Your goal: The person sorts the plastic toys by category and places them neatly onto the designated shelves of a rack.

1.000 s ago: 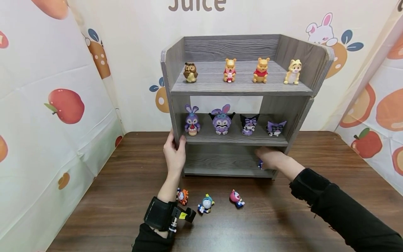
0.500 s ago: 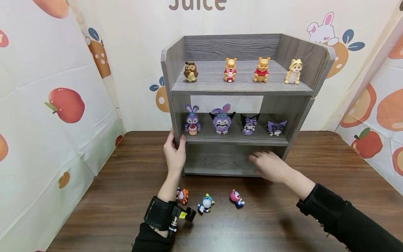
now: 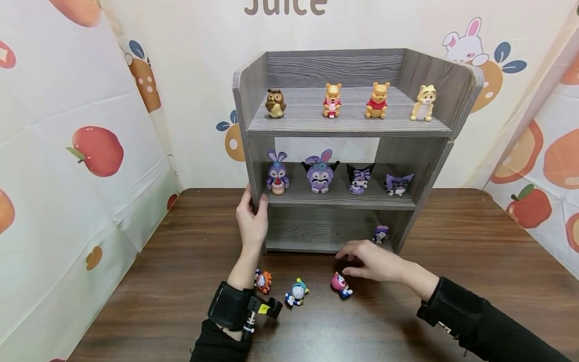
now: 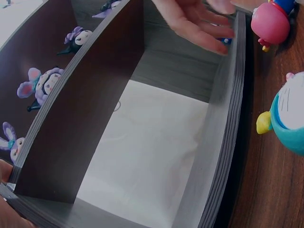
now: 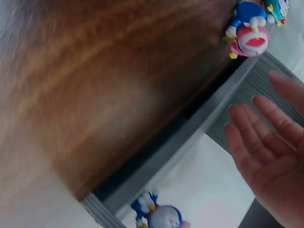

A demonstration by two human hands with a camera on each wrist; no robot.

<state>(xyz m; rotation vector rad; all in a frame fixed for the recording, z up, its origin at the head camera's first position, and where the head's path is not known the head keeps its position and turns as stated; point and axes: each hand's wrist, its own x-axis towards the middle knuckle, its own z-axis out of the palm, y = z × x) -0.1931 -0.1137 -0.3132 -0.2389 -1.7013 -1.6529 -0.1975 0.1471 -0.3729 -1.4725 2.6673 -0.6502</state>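
My left hand [image 3: 252,221] grips the left side panel of a grey wooden display shelf [image 3: 339,133], its thumb at the front edge. My right hand [image 3: 373,261] holds nothing; its fingers are spread in front of the bottom board, just above a pink-hooded figurine [image 3: 340,285] lying on the table. In the right wrist view that figurine [image 5: 252,40] lies beyond the fingertips. A small figurine with a purple top [image 3: 380,234] stands at the right end of the bottom level. On the table also lie a teal-hooded figurine [image 3: 296,292] and an orange figurine [image 3: 263,281], partly behind my left wrist.
The top level bears an owl figurine [image 3: 275,103], two yellow bear figurines [image 3: 376,101] and a pale yellow figurine [image 3: 423,103]. Several purple figurines [image 3: 319,173] stand along the middle level. Printed cloth [image 3: 199,100] hangs behind and beside the brown table [image 3: 172,301].
My right hand has come out of the bottom level, leaving the purple-topped figurine there, and has moved left and down toward the pink-hooded figurine. My left hand keeps its grip on the shelf.
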